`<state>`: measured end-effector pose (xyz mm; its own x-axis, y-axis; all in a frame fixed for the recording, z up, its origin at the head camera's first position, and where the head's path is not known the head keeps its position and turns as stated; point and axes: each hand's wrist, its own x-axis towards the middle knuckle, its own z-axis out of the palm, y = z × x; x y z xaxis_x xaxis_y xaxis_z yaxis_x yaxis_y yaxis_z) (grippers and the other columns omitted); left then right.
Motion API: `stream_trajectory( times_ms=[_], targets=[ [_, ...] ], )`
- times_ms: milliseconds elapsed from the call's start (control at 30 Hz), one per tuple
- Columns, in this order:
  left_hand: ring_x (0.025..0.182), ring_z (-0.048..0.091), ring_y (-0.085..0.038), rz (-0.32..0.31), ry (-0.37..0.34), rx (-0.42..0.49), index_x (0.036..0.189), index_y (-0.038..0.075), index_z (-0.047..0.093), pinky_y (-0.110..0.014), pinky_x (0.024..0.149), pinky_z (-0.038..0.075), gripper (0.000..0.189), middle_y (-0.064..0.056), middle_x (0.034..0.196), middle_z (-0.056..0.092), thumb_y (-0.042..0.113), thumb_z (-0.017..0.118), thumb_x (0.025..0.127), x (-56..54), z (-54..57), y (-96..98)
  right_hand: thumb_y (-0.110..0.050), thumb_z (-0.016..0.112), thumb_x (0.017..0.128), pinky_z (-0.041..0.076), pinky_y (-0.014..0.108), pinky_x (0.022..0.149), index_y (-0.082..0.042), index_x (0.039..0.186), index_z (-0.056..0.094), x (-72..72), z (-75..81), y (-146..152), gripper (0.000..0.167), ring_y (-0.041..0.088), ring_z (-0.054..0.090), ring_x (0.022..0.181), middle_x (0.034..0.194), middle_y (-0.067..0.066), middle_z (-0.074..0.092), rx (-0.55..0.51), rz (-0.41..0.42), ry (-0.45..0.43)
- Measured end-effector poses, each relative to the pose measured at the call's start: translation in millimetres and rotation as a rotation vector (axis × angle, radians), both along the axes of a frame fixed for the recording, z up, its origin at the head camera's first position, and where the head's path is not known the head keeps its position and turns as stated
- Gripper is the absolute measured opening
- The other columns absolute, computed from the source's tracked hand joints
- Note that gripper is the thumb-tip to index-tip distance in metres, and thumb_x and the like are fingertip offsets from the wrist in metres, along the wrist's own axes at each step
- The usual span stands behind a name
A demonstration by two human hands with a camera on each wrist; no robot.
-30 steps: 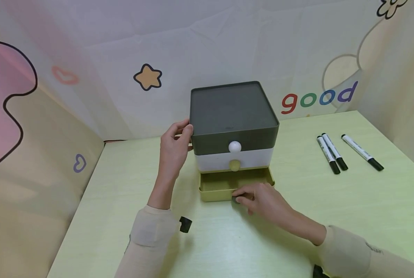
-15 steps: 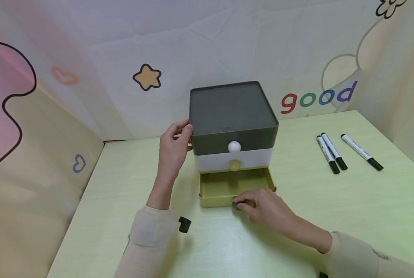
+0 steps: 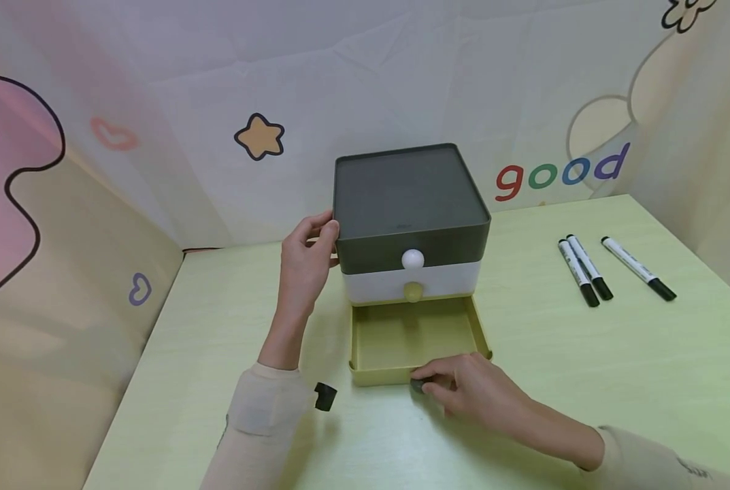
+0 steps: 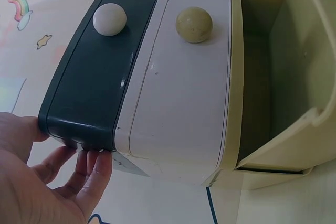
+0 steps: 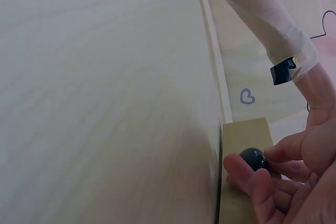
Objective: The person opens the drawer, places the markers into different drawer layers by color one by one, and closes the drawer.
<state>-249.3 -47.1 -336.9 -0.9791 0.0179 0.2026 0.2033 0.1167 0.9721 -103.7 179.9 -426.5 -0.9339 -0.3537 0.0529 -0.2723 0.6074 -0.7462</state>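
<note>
A small desktop drawer unit [image 3: 409, 194] stands on the table, dark grey-green on top, white in the middle, yellow-green at the bottom. Its yellow-green bottom drawer [image 3: 382, 377] is pulled well out. At the drawer's front, my right hand [image 3: 484, 389] pinches the dark round knob [image 5: 253, 157] between thumb and fingers. My left hand [image 3: 305, 262] holds the unit's left side, thumb at the top front corner and fingertips against the side wall in the left wrist view. The white knob [image 4: 109, 19] and the yellow-green knob [image 4: 194, 24] belong to the two closed upper drawers.
Several black-capped markers lie on the table to the right: a pair side by side [image 3: 581, 271] and one apart [image 3: 639, 269]. A printed curtain [image 3: 401, 82] hangs behind the table. A black clip-like piece [image 3: 325, 396] shows beside the left sleeve.
My right hand has drawn the bottom drawer farther out toward me, showing more of its inside. The left hand and the upper drawers have stayed in place.
</note>
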Motion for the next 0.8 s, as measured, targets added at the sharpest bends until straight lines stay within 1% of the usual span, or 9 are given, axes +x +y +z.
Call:
stream_trajectory(
  times_ms=[133, 367, 500, 633, 800],
  targets=[
    [0.091, 0.066, -0.025, 0.003, -0.002, -0.003, 0.137, 0.012, 0.067, -0.039, 0.084, 0.062, 0.035, -0.009, 0.112, 0.065, 0.023, 0.059, 0.105, 0.2, 0.5, -0.1, -0.008, 0.070, 0.096, 0.025, 0.018, 0.042, -0.010, 0.116, 0.078, 2.9, -0.5, -1, 0.022, 0.001, 0.053, 0.046, 0.074, -0.013, 0.071, 0.008, -0.001, -0.001],
    [0.091, 0.065, -0.024, 0.009, -0.007, -0.007, 0.137, 0.012, 0.067, -0.039, 0.084, 0.062, 0.035, -0.009, 0.113, 0.065, 0.023, 0.059, 0.105, 0.2, 0.5, 0.5, -0.013, 0.070, 0.098, 0.027, 0.019, 0.042, -0.008, 0.120, 0.077, 9.6, -0.5, -2, 0.024, 0.000, 0.054, 0.048, 0.073, -0.014, 0.070, -0.018, 0.037, -0.024],
    [0.091, 0.065, -0.025, 0.008, -0.009, -0.009, 0.137, 0.012, 0.067, -0.039, 0.084, 0.062, 0.035, -0.009, 0.113, 0.065, 0.023, 0.059, 0.105, 0.4, 0.9, 0.8, -0.014, 0.070, 0.098, 0.026, 0.019, 0.041, -0.008, 0.121, 0.076, 14.3, -0.5, -2, 0.025, -0.001, 0.053, 0.048, 0.071, -0.016, 0.068, -0.020, 0.044, -0.025],
    [0.091, 0.065, -0.025, 0.012, -0.010, -0.014, 0.137, 0.012, 0.067, -0.040, 0.084, 0.062, 0.036, -0.009, 0.113, 0.065, 0.024, 0.059, 0.105, 0.6, 1.3, 0.7, -0.014, 0.070, 0.098, 0.027, 0.019, 0.041, -0.008, 0.121, 0.076, 18.9, -0.6, -2, 0.025, -0.001, 0.054, 0.049, 0.074, -0.015, 0.069, -0.026, 0.052, -0.037],
    [0.092, 0.065, -0.026, 0.008, -0.013, -0.014, 0.138, 0.013, 0.067, -0.040, 0.085, 0.062, 0.036, -0.009, 0.114, 0.065, 0.024, 0.059, 0.105, 0.9, 1.0, 0.2, -0.015, 0.072, 0.097, 0.033, 0.019, 0.044, -0.009, 0.122, 0.076, 26.0, -2.4, -3, 0.026, -0.002, 0.055, 0.050, 0.080, -0.013, 0.071, -0.025, 0.070, -0.051]
  ],
)
